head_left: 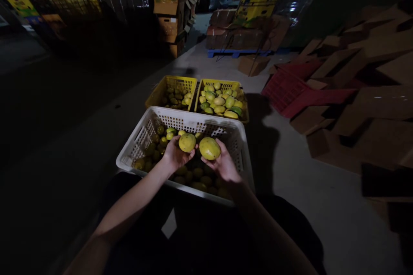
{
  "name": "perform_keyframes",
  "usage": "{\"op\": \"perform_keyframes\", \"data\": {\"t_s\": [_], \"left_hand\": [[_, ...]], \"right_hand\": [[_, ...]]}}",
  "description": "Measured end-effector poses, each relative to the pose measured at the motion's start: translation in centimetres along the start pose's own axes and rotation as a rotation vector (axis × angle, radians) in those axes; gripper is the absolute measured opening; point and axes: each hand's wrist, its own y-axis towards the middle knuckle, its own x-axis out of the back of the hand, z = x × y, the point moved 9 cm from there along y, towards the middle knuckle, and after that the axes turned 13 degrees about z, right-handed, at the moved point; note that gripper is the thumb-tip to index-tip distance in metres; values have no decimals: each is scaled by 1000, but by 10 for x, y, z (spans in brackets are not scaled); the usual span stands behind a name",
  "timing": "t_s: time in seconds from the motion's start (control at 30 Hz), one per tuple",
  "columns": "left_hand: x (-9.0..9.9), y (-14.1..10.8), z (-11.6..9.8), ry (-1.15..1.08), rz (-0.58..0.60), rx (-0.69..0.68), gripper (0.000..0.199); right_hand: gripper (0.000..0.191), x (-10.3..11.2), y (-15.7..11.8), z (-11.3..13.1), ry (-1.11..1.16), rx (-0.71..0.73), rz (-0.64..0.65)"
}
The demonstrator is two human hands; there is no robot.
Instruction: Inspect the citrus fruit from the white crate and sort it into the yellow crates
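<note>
My left hand [176, 154] is closed around a round yellow lemon [187, 142], held palm up above a white plastic crate [129, 151]. Beside it, my right hand [225, 164] grips a larger oval yellow lemon [210, 149] with small dark specks. The two fruits are close together but apart. Below them, several yellow and green lemons [197, 174] lie in the crate, partly in shadow and partly hidden by my hands and forearms.
Behind the white crate stand two yellow crates: the left one [155, 94] and the right one [245, 109], both with fruit inside. A red crate [287, 90] lies tilted among cardboard boxes [371, 137] on the right. Boxes on a blue pallet [237, 53] stand farther back.
</note>
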Motion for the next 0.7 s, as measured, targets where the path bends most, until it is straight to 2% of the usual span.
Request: {"op": "perform_keyframes", "data": {"t_s": [0.17,0.33,0.5,0.7], "left_hand": [[1,0,-10,88,-20,-115,28],[-7,-5,-8,73,23,-90,26],[-10,-2,-2,37,45,-43,32],[-4,0,0,31,-70,-56,33]], "right_hand": [[20,-13,-2,2,52,-6,62],[24,-11,-1,0,122,-12,27],[30,-7,-4,5,164,18,-67],[23,-4,0,-2,193,3,-83]]}}
